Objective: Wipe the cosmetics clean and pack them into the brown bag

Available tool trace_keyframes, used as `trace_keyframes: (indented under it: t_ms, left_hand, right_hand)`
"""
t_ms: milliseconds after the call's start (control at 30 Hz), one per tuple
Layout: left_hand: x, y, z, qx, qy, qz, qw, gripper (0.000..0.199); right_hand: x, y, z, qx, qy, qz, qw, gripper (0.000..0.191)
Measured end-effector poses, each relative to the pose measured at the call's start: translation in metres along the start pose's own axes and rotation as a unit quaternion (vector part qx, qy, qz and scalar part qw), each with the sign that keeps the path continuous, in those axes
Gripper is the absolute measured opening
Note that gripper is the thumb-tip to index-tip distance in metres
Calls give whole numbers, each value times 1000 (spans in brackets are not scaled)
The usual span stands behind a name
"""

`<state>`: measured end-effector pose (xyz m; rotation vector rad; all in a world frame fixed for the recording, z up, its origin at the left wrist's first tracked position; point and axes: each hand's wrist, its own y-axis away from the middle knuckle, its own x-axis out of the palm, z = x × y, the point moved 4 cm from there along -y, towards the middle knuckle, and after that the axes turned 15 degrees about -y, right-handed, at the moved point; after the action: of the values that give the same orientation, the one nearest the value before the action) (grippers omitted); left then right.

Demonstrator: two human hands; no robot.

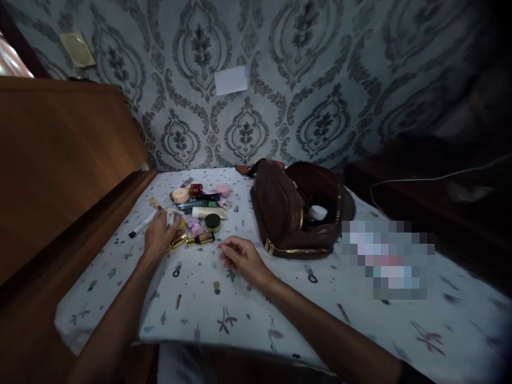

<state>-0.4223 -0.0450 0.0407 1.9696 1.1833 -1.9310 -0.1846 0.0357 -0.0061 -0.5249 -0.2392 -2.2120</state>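
My left hand [159, 236] is at the left side of a pile of cosmetics, its fingers closed around a small whitish and yellow item [175, 217] that is too blurred to name. Beside it lie gold tubes, one a black-and-gold tube [200, 239], and a purple-and-white container [196, 227]. Close by are a round jar with a dark green lid [213, 222], a cream squeeze tube [209, 213] and a round peach-coloured container [180, 196]. My right hand [245, 260] hovers just right of the pile, fingers loosely curled together, with nothing visible in them.
An unzipped brown bag [276, 208] stands right of the pile, a white-lidded item [317, 213] inside it. A patterned white cloth [192, 304] covers the table. Wooden furniture [68, 154] borders the left. Farther right, a pixelated patch hides something.
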Motion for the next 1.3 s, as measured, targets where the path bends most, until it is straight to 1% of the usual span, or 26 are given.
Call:
trace_keyframes:
  t_ms: [67, 100, 133, 167, 233, 300, 400, 467, 500, 600, 633, 700, 767, 833, 933, 1033, 1133, 1200, 1300]
  left_hand:
    - [-15, 4, -2, -41, 76, -63, 994, 37]
    - [-22, 8, -4, -63, 139, -80, 985, 39]
    - [-27, 12, -7, -83, 205, -82, 972, 40]
    - [-29, 16, -13, -98, 247, -66, 962, 41]
    - [-32, 26, -28, -94, 288, -39, 952, 39]
    - [-30, 35, -50, -45, 310, -1, 950, 37]
    - [-26, 48, -87, 78, 319, 49, 943, 38]
    - [-25, 52, -108, 153, 303, 59, 939, 38]
    - [-25, 52, -116, 179, 294, 58, 937, 37]
    - [-26, 47, -131, 223, 281, 53, 932, 40]
    - [-26, 44, -134, 230, 280, 45, 931, 43]
    - [-25, 41, -139, 240, 284, 12, 928, 48]
    - [-23, 42, -144, 242, 297, -25, 923, 49]
    - [-17, 46, -148, 244, 308, -42, 918, 51]
    - [-6, 52, -151, 258, 301, -21, 918, 46]
    - [-1, 56, -148, 262, 287, 3, 921, 43]
    - [-2, 55, -139, 227, 281, 19, 932, 42]
    - [-3, 55, -134, 191, 288, 44, 938, 42]
    - [-2, 53, -131, 142, 307, 86, 937, 41]
  right_hand:
    - [2, 1, 0, 11, -44, 2, 999, 42]
    - [2, 2, 0, 21, -70, 6, 997, 45]
    - [3, 2, -1, 32, -98, 10, 995, 48]
    - [4, 2, -1, 43, -129, 15, 991, 51]
    - [5, 1, -2, 61, -193, 29, 979, 57]
    - [5, -1, -2, 74, -249, 44, 965, 63]
    - [4, -5, -1, 79, -301, 60, 949, 65]
    - [1, -6, 1, 74, -325, 60, 941, 60]
    - [-1, -7, 3, 70, -338, 52, 937, 55]
    - [-10, -8, 7, 58, -374, 11, 925, 40]
    - [-13, -9, 8, 52, -384, 0, 922, 38]
    - [-17, -10, 10, 40, -394, -11, 918, 37]
    - [-19, -12, 11, 29, -394, -18, 918, 42]
    - [-22, -13, 11, 15, -385, -28, 922, 50]
    - [-26, -13, 9, -8, -356, -54, 933, 59]
    - [-26, -11, 6, -12, -313, -58, 948, 66]
    - [-22, -7, 6, -13, -263, -48, 964, 72]
    - [-20, -3, 8, -18, -228, -46, 972, 72]
    - [-17, 2, 12, -31, -187, -42, 981, 69]
